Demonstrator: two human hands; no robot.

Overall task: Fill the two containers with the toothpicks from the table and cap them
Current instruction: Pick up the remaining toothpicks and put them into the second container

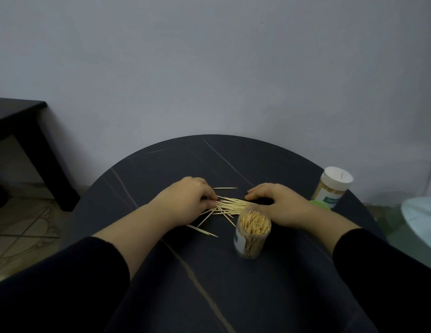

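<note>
From my remote seat, the round dark table (209,272) fills the lower view, its far rim at 12 o'clock close to the wall and a dark side table (19,116) off at 9 o'clock. The left hand (185,200) comes in from 7 o'clock, its fingers curled and pinching the gathered ends of the loose toothpicks (231,204). The right hand (281,205) comes in from 5 o'clock, arched palm-down and relaxed over the other end, grasping nothing I can see. The open container (251,234) stands upright at the pile's 5 o'clock, packed nearly to its mouth and just beside the right hand, so I judge that hand nearer for steadying it. The capped container (332,186) sits at 2 o'clock near the table's edge, with a green lid (320,205) showing behind the right wrist. The pile's long axis runs 9 to 3 between the hands, so I judge the bundle must be turned upright to go in. Strays lie at 12 o'clock (225,188) and 7 o'clock (202,230) of the pile. There is bare tabletop toward 6 o'clock.
</note>
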